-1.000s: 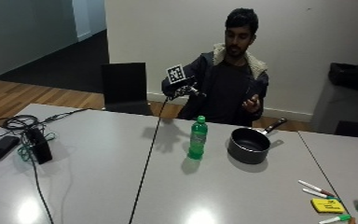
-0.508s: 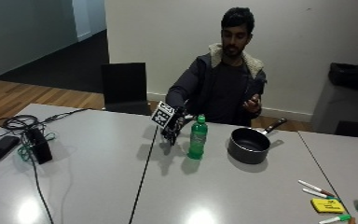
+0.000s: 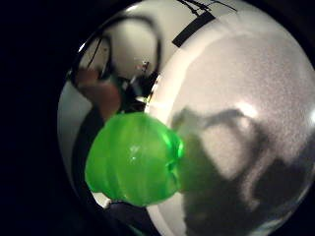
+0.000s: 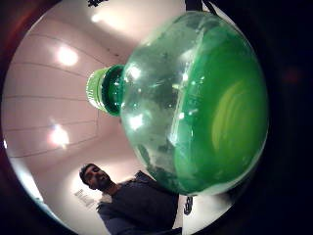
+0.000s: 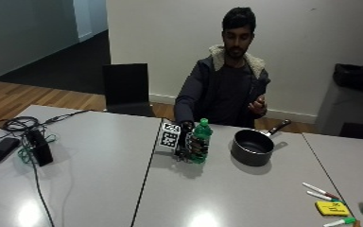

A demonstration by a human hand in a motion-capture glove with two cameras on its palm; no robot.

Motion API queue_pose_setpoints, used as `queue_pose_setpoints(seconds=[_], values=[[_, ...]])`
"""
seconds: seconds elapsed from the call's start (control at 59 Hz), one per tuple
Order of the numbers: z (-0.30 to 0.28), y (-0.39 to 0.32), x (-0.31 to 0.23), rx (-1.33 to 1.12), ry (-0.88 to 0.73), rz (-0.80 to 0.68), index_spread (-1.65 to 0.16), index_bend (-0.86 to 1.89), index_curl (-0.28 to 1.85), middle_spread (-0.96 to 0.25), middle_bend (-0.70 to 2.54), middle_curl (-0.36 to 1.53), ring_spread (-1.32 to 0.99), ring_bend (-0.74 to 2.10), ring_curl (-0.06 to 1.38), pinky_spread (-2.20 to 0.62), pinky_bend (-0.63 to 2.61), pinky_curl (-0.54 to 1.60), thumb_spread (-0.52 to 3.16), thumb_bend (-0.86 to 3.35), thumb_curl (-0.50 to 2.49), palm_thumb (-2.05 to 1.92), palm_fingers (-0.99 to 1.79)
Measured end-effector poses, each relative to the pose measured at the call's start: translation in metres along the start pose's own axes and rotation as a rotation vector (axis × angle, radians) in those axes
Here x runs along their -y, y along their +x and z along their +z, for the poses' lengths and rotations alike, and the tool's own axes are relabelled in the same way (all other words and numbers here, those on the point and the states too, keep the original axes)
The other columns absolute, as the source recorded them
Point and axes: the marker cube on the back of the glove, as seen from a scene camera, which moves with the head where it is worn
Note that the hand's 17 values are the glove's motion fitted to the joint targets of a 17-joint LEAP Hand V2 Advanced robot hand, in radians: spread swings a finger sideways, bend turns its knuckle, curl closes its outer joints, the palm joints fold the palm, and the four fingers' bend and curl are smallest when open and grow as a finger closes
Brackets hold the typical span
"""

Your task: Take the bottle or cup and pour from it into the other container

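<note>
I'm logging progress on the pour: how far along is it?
Done: the gloved right hand is at the green bottle. In hand: fingers wrapped round the bottle, which stands capped on the table. Left: lifting, uncapping, pouring into the black pan.

On the counter (image 5: 244, 198) you have one green bottle (image 5: 200, 140), one black saucepan (image 5: 253, 147) and one yellow block (image 5: 331, 208). You can count three markers (image 5: 319, 190) near that block, one black box (image 5: 38, 147), and one black chair (image 5: 126, 88) behind.
</note>
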Motion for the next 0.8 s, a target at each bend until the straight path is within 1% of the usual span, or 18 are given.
queue_pose_setpoints(seconds=[0.068, 0.22, 0.254, 0.305, 0.356, 0.407, 0.441, 0.492, 0.525, 0.576, 0.61, 0.644, 0.695, 0.729, 0.763, 0.797], values=[[0.001, 0.002, -0.004, 0.006, 0.004, -0.022, -0.33, 0.11, 0.25, -0.21, 0.33, 0.38, -0.1, 0.59, 0.36, 0.17, 0.62, 0.26, 0.74, 0.01, 0.46, 0.86, 1.04], [0.002, -0.006, -0.013, -0.047, 0.015, -0.048, -0.32, 0.1, 0.26, -0.25, 0.3, 0.4, -0.16, 0.59, 0.39, 0.07, 0.59, 0.29, 0.71, -0.02, 0.5, 0.9, 1.08], [0.002, -0.011, -0.014, -0.07, 0.02, -0.099, -0.31, 0.1, 0.26, -0.25, 0.29, 0.4, -0.17, 0.59, 0.39, 0.05, 0.59, 0.29, 0.71, -0.03, 0.5, 0.9, 1.08], [0.001, -0.025, -0.018, -0.109, 0.01, -0.242, -0.31, 0.1, 0.25, -0.25, 0.28, 0.4, -0.17, 0.58, 0.39, 0.03, 0.59, 0.29, 0.7, -0.03, 0.51, 0.9, 1.1], [0.001, -0.051, -0.017, -0.151, -0.001, -0.248, -0.31, 0.09, 0.25, -0.25, 0.28, 0.41, -0.18, 0.58, 0.39, 0.02, 0.59, 0.3, 0.69, -0.03, 0.52, 0.9, 1.1], [0.005, -0.085, 0.001, -0.217, 0.065, -0.328, -0.3, 0.09, 0.25, -0.25, 0.27, 0.41, -0.18, 0.58, 0.39, 0.01, 0.59, 0.3, 0.69, -0.03, 0.53, 0.9, 1.1], [0.009, -0.107, 0.003, -0.299, 0.071, -0.328, -0.3, 0.09, 0.25, -0.25, 0.27, 0.41, -0.18, 0.58, 0.39, 0.01, 0.59, 0.31, 0.69, -0.03, 0.54, 0.9, 1.1], [0.014, -0.133, -0.011, -0.453, 0.012, -0.215, -0.3, 0.09, 0.24, -0.25, 0.27, 0.42, -0.18, 0.58, 0.4, 0.0, 0.59, 0.31, 0.69, -0.03, 0.54, 0.9, 1.1], [0.02, -0.145, -0.018, -0.558, 0.003, -0.173, -0.3, 0.09, 0.24, -0.25, 0.26, 0.42, -0.18, 0.58, 0.4, -0.01, 0.59, 0.31, 0.69, -0.03, 0.54, 0.9, 1.1], [0.029, -0.16, -0.021, -0.728, -0.018, -0.198, -0.3, 0.09, 0.24, -0.25, 0.26, 0.42, -0.18, 0.58, 0.4, -0.01, 0.58, 0.31, 0.69, -0.03, 0.55, 0.9, 1.1], [0.038, -0.17, -0.018, -0.833, 0.023, -0.198, -0.3, 0.09, 0.24, -0.24, 0.26, 0.42, -0.17, 0.58, 0.4, -0.01, 0.58, 0.32, 0.69, -0.03, 0.55, 0.9, 1.1], [0.048, -0.178, -0.014, -0.928, 0.071, -0.167, -0.3, 0.09, 0.24, -0.24, 0.26, 0.43, -0.17, 0.58, 0.4, -0.01, 0.58, 0.32, 0.69, -0.03, 0.55, 0.9, 1.1], [0.063, -0.185, -0.016, -1.057, 0.07, -0.142, -0.3, 0.1, 0.24, -0.24, 0.26, 0.43, -0.17, 0.57, 0.4, -0.02, 0.58, 0.32, 0.7, -0.03, 0.56, 0.9, 1.1], [0.073, -0.188, -0.018, -1.138, 0.015, -0.177, -0.3, 0.09, 0.24, -0.24, 0.26, 0.43, -0.17, 0.58, 0.4, -0.02, 0.58, 0.32, 0.7, -0.03, 0.56, 0.9, 1.1], [0.08, -0.189, -0.022, -1.21, -0.093, -0.245, -0.3, 0.09, 0.24, -0.24, 0.26, 0.43, -0.17, 0.57, 0.4, -0.01, 0.58, 0.32, 0.7, -0.03, 0.56, 0.9, 1.1], [0.089, -0.19, -0.023, -1.273, -0.165, -0.288, -0.3, 0.09, 0.24, -0.24, 0.26, 0.44, -0.17, 0.57, 0.4, -0.01, 0.58, 0.32, 0.7, -0.03, 0.56, 0.91, 1.09]])
